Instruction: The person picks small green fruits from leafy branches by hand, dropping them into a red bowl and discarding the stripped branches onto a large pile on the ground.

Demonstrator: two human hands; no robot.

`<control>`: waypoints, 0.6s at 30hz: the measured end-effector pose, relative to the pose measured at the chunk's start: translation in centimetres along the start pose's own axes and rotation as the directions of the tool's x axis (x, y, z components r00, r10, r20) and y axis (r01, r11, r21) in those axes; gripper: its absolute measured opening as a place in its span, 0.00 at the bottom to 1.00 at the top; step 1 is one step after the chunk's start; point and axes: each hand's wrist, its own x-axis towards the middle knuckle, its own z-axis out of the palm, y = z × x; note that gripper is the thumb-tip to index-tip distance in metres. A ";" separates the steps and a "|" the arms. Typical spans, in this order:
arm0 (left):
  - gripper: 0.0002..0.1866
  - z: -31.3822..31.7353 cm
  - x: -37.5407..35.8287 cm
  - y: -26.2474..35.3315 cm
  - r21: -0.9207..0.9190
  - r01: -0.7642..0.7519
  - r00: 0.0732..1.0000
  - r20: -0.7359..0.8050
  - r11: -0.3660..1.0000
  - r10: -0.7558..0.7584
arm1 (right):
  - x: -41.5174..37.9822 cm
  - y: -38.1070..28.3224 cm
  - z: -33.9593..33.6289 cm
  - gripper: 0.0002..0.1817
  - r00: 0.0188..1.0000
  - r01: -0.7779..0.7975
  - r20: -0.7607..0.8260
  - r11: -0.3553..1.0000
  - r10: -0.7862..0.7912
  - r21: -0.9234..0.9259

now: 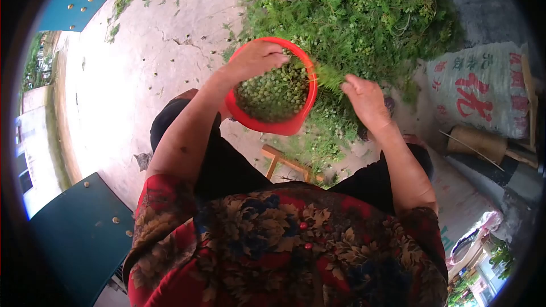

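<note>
A red plastic basin [300,120] stands in front of me, partly filled with small round green fruits [272,95]. My left hand [257,59] is over the basin's left and far side, its fingers drawn together; what they hold, if anything, I cannot make out. Just right of the rim, my right hand [367,99] is closed on the end of a feathery green sprig [330,77]. The sprig reaches toward the basin and is blurred. Beyond both hands lies a big heap of cut green branches [352,14] bearing similar fruits.
Loose leaves and fruits are scattered over the concrete floor [170,40]. A wooden stool frame [273,152] is between my legs. On the right are a printed woven sack [480,88] and a brown roll [476,143]. Blue-green studded panels [77,227] stand at left.
</note>
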 end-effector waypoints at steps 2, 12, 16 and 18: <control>0.14 0.7 0.1 -2.7 0.221 -0.058 0.987 -0.136 0.974 0.089 | 0.1 2.0 -0.4 0.10 0.991 -0.136 -0.016 0.986 0.135 -0.097; 0.15 4.0 -1.9 1.4 0.411 -0.202 0.972 0.194 0.889 0.131 | -0.1 20.8 7.8 0.15 0.753 -0.179 0.280 0.595 0.595 -0.783; 0.14 4.1 -2.3 1.1 0.429 -0.199 0.974 0.186 0.881 0.129 | 13.2 -0.1 -4.6 0.11 0.959 -0.266 0.201 0.885 0.201 0.381; 0.13 3.8 -2.7 1.5 0.425 -0.183 0.977 0.175 0.886 0.118 | 14.5 -8.0 -10.3 0.12 0.972 0.206 -0.163 0.278 -0.171 0.938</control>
